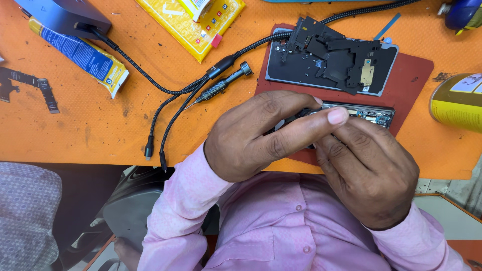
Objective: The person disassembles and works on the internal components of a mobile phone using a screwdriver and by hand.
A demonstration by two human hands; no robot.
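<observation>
Meanwhile, both hands are gripping an opened smartphone [369,113] at the red mat's [411,75] near edge: left hand [256,135] closed over its end, right hand [369,173] clasping below. Disassembly looks underway; steady fingertip work seems needed next.

An orange work mat [100,125], speckled with dark marks, covers the bench. On it, a rust-red pad [411,75] carries a grey-framed phone back [301,70] topped with black shielding plates [336,55] and one small gold patch. Left of the pad lie black braided cables [165,108] and a dark metal screwdriver [221,85]; farther left, a blue-and-yellow tube [80,52]. Above the cables sits a bright yellow packet [186,25]. Right of the pad, a yellow can [457,103]. The sleeves [175,216] are pale pink, finely textured.
</observation>
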